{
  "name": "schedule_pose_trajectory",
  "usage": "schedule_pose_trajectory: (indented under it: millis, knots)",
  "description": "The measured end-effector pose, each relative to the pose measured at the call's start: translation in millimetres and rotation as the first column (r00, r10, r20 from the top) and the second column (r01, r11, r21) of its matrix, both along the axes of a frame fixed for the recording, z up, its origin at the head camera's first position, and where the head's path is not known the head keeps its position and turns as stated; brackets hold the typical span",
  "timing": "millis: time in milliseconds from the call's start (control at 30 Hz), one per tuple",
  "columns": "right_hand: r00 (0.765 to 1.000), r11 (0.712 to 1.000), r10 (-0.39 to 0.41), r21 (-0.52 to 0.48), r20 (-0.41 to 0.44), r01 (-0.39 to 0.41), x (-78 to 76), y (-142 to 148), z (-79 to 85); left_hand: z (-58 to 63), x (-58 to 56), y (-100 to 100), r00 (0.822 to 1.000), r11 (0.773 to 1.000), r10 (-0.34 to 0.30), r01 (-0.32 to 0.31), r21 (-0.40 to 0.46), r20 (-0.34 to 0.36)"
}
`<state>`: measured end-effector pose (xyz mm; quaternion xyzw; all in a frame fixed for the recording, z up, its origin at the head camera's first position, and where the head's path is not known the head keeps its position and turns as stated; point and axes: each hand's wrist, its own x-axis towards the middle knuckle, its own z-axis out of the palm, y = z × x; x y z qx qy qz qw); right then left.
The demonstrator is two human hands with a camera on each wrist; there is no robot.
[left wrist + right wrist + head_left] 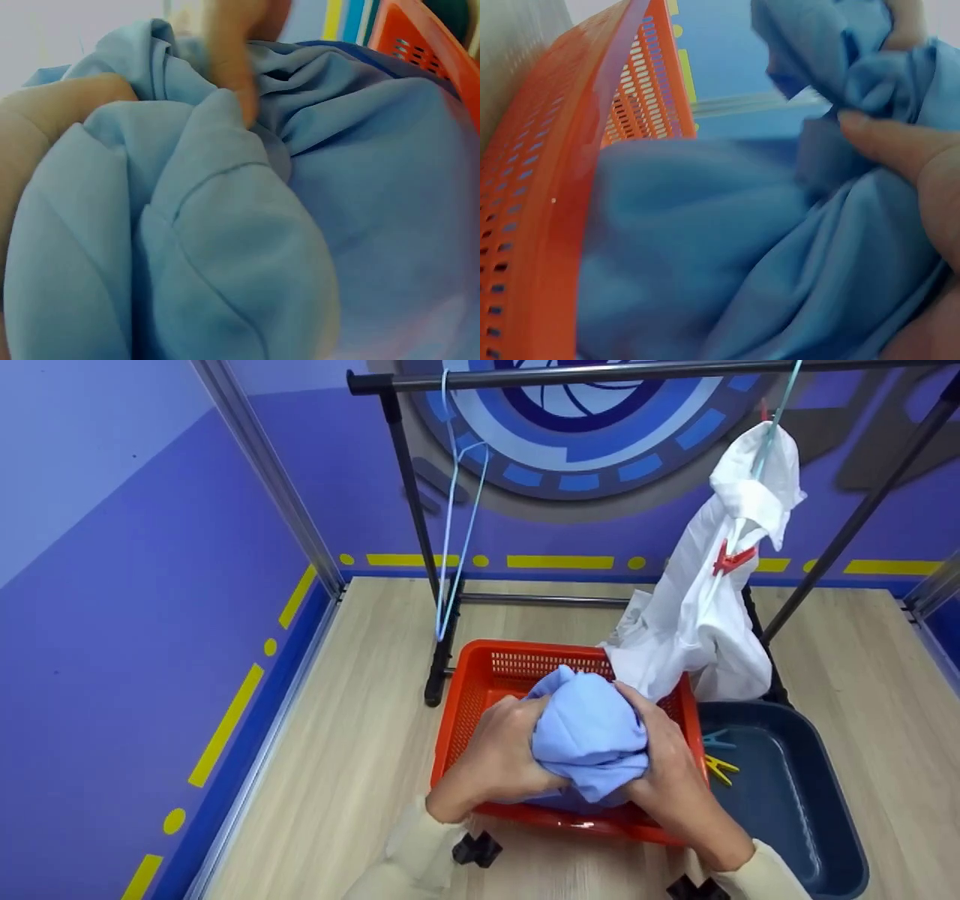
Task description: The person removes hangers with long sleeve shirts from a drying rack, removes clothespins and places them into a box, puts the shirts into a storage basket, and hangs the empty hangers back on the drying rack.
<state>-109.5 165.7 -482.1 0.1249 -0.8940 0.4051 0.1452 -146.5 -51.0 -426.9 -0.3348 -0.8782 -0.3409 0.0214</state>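
Observation:
A light blue cloth garment [589,731] is bunched up between both hands above the red plastic basket [469,660]. My left hand [502,750] grips the bundle from its left side, and my right hand [667,754] grips it from the right. More of the blue fabric [705,247] hangs down inside the basket in the right wrist view. In the left wrist view, folds with a seam line [217,225] fill most of the frame. The right thumb [877,139] presses into the gathered cloth.
A black clothes rack [570,375] stands behind, carrying a pale blue hanger [450,532]. White garment [690,585] hangs at the right with a red clip [733,558], its lower end over the basket's rim. Dark tub [795,802] at the right contains clothespins [721,769].

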Motion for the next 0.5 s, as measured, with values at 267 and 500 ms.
schedule_pose_trajectory:
  millis: [267, 500]
  knots:
    - [0.978, 0.989, 0.136, -0.085, 0.158, -0.124, -5.9, 18.0, -9.3, 10.6, 0.6, -10.4, 0.997, 0.987, -0.069, 0.065, 0.149, 0.018]
    - [0.978, 0.989, 0.14, -0.065, 0.155, -0.132, -11.8, 16.9, -15.4, 12.6, -2.2, -16.5, 0.983, 0.897, -0.182, 0.165, 0.41, 0.001]
